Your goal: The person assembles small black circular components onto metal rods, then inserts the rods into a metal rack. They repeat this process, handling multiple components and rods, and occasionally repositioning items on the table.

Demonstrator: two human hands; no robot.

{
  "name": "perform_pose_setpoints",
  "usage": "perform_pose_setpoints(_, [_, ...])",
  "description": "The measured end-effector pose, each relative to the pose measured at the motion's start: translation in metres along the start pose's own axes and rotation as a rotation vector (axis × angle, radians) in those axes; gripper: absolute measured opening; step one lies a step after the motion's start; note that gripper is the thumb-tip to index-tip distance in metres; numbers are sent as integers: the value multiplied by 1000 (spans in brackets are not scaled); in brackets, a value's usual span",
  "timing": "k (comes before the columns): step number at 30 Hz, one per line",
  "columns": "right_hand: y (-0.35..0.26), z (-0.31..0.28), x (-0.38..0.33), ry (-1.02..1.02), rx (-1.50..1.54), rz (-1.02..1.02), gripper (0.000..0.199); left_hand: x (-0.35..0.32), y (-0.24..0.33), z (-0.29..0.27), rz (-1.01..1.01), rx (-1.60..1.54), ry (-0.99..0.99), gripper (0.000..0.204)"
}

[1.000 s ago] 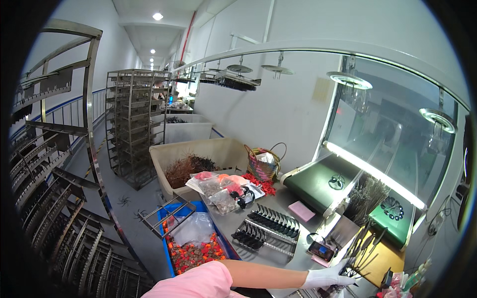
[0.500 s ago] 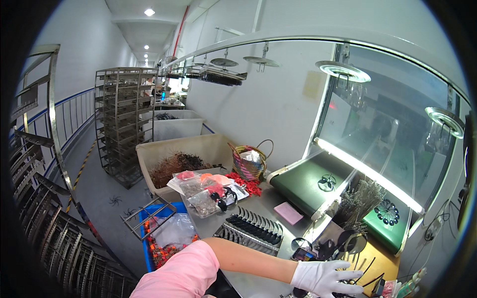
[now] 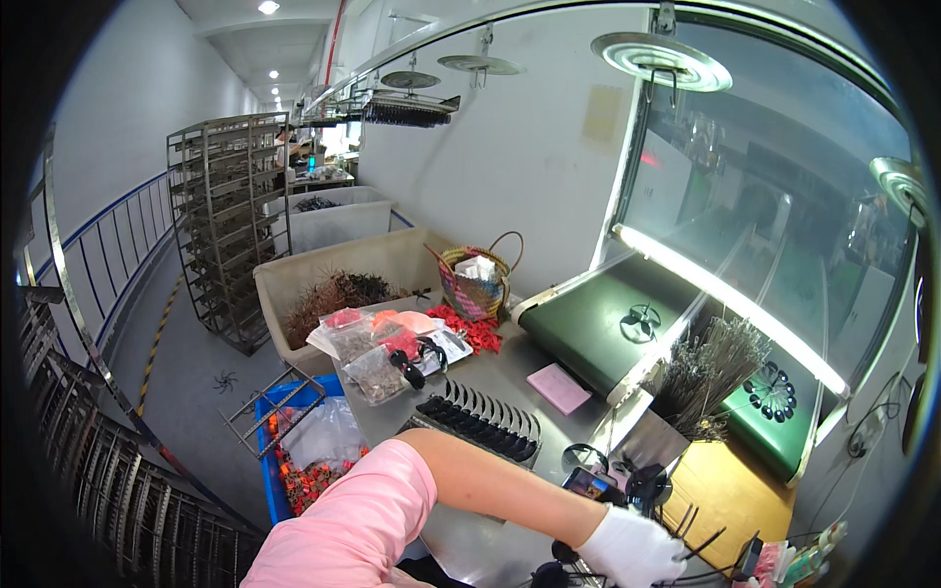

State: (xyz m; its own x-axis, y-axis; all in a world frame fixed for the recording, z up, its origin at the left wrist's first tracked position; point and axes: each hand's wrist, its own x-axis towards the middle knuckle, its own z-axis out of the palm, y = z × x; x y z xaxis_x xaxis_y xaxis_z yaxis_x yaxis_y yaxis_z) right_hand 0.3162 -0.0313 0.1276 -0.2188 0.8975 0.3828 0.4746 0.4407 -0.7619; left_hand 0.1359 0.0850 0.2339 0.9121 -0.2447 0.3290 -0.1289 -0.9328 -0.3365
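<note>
My left arm, in a pink sleeve, reaches across to the lower right. My left hand (image 3: 632, 549), in a white glove, is over the near right part of the bench with its fingers drawn together. Thin black rods (image 3: 704, 542) stick out beside its fingertips; whether it grips one is hidden. Round black parts (image 3: 564, 551) lie by the wrist, and a phone-like device (image 3: 590, 483) lies just behind it. A rack of curved black pieces (image 3: 487, 421) stands beyond my forearm. My right hand is out of view.
A green conveyor belt (image 3: 598, 328) runs by the window under a bright tube lamp (image 3: 730, 306). A bundle of thin wires (image 3: 708, 377) stands beside it. Left are a blue crate (image 3: 277, 480), a large cream bin (image 3: 270, 314) and metal racks (image 3: 227, 230). A pink pad (image 3: 559, 388) lies on the bench.
My left hand's fingers have gone from spread to drawn together, and the hand sits slightly further left in the picture. The whole view has shifted and tilted.
</note>
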Motion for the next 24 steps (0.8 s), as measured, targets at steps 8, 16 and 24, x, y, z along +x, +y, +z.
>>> perform_pose_setpoints(8, [43,22,-11,-212,570,339,48,-18,-16,-2,-408,-150,39,77])
perform_pose_setpoints(16, [47,52,-23,-437,-22,-85,53,-10,19,51,-306,-366,-156,89])
perform_pose_setpoints(24, [76,45,-21,-325,1070,672,62,-32,11,56,-801,-488,214,88])
